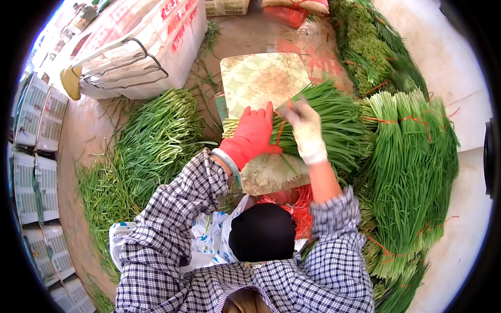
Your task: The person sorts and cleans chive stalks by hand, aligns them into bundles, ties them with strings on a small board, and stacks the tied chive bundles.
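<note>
A bundle of long green stalks (pixel 334 122) lies across a worn board (pixel 261 78), its pale cut ends to the left and its leafy ends to the right. My left hand (pixel 251 134), in a red glove, presses on the pale end with its fingers spread. An orange-red tie (pixel 281 131) runs across the bundle just right of that hand. My right hand (pixel 303 128), in a whitish glove, is at the tie on top of the bundle. Its fingers are bent and blurred, so their hold on the tie cannot be made out.
Tied green bundles (pixel 402 167) are stacked at the right. Loose stalks (pixel 162 135) lie in a heap on the left. A white crate (pixel 182 52) with a metal handle stands at the upper left. Red ties (pixel 302 211) lie below the board.
</note>
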`<state>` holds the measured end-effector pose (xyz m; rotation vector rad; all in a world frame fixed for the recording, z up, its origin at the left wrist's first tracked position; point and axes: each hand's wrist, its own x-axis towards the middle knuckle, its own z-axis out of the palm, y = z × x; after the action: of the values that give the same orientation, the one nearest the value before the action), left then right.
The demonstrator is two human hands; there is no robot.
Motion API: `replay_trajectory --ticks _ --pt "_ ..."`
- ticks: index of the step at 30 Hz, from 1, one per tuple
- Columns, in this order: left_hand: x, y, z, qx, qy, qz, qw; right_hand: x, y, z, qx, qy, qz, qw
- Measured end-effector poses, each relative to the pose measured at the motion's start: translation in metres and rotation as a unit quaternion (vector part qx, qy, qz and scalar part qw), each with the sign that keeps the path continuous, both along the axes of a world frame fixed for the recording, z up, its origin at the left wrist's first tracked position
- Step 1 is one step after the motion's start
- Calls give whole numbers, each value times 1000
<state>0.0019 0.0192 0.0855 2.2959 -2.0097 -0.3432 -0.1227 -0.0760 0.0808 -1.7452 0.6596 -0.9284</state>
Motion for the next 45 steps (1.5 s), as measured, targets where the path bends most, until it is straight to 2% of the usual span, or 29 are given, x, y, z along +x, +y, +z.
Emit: replay_trajectory --ticks 1,4,5,7,8,10,12,13,14,15,17,19,21,23,25,26,27,29,31,32,33,34,35,36,37,38,40,42,45 --pt "3 -3 1 39 41 -4 998 -22 12 11 -136 19 -2 990" --pt "4 -4 0 56 28 -38 997 -58 31 4 -159 -19 49 986" --pt "-7 1 2 60 32 -58 996 -60 37 16 -244 22 32 969" --pt "-19 4 19 -20 1 -30 999 -51 36 33 -388 89 22 917" --pt "-25 -3 -14 -121 -12 -50 991 -47 37 35 -401 112 27 909" --pt "-24 -19 -46 -211 -29 -79 974 -46 45 40 -412 138 28 900" --pt "-21 -28 -40 -270 -51 -64 959 -57 68 46 -308 90 -110 941" --pt "-15 -32 -33 -155 48 9 987 -72 76 27 -217 118 -69 967" --pt "-9 -34 -25 -32 146 83 985 -85 84 9 -53 143 -8 988" --pt "-3 -36 -23 -28 148 81 985 -89 91 -7 171 130 52 975" --pt "5 -32 -17 -93 258 51 960 -89 94 -29 436 -15 71 897" --pt "-2 -26 -15 -92 286 72 951 -76 81 -27 549 -165 86 815" --pt "-13 -16 -13 -153 327 72 930 -59 68 -20 584 -257 98 764" --pt "-21 -5 6 -180 274 15 945 -50 67 -13 535 -296 92 786" --pt "-29 12 19 -391 349 -15 852 -46 62 -10 464 -314 86 824" --pt "-27 18 26 -424 317 -36 847 -50 55 -6 315 -253 53 913" --pt "-26 24 33 -454 286 -55 842 -51 53 6 233 -225 47 945" --pt "-24 13 52 -416 515 -67 747 -48 45 39 102 -180 54 977" --pt "-23 6 82 -429 544 -95 715 -49 35 64 70 -103 54 991" --pt "-22 6 93 -428 565 -96 699 -43 27 67 -20 -87 52 995" --pt "-21 6 88 -433 562 -86 699 -39 15 70 -218 16 44 975" --pt "-21 6 79 -447 557 -78 695 -34 3 72 -410 86 3 908" --pt "-20 5 66 -461 552 -70 691 -31 4 65 -410 83 12 908" --pt "-19 6 51 -474 548 -64 687 -31 8 51 -343 86 54 934" --pt "-15 7 31 -466 563 -43 681 -28 12 28 -165 24 101 981" --pt "-12 9 11 -457 579 -22 675 -25 16 4 18 -60 117 991" --pt "-8 12 -12 -430 610 18 665 -24 16 -13 130 -64 125 982" --pt "-11 14 -9 -390 658 96 637 -18 15 -8 -58 71 119 989" --pt "-14 8 26 -419 658 66 622 8 30 -9 -185 115 78 973"
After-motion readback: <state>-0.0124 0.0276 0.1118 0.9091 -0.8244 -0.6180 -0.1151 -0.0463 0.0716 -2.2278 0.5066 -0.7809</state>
